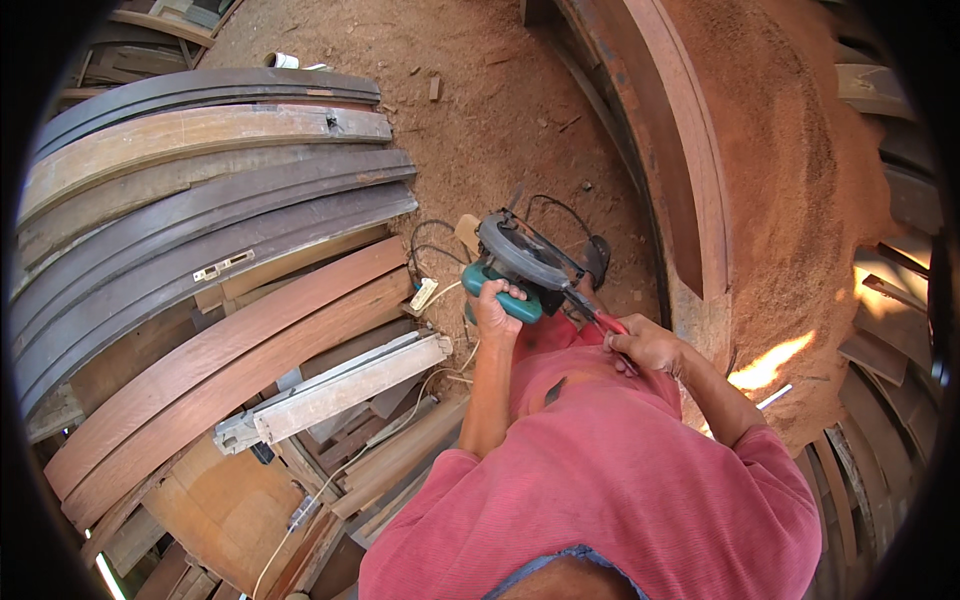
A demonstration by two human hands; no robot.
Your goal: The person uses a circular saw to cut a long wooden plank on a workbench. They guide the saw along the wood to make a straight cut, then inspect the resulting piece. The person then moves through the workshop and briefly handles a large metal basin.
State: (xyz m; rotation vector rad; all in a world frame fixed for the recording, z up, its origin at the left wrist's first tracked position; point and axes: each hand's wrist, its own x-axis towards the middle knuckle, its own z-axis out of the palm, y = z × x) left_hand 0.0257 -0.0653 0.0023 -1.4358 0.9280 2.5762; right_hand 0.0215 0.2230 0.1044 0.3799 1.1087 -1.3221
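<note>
A circular saw (522, 258) with a green handle and a grey-black guard is held up in front of my body, tilted. My left hand (494, 312) is closed around its green handle. In my right hand (648, 346), also closed, is a red-handled tool (608, 322) that looks like pliers. Its dark metal end reaches to the saw's lower right side. What exactly that end touches is too small to make out. A black cord (432, 228) curves over the ground behind the saw.
To the left lie stacked wooden planks and frames (240, 330), with a pale painted piece (350, 385) near me. A white cable with a socket (424, 293) runs along them. On the right, a long wooden beam (690, 120) stands beside heaped sawdust (780, 200). Sawdust covers the ground (470, 110).
</note>
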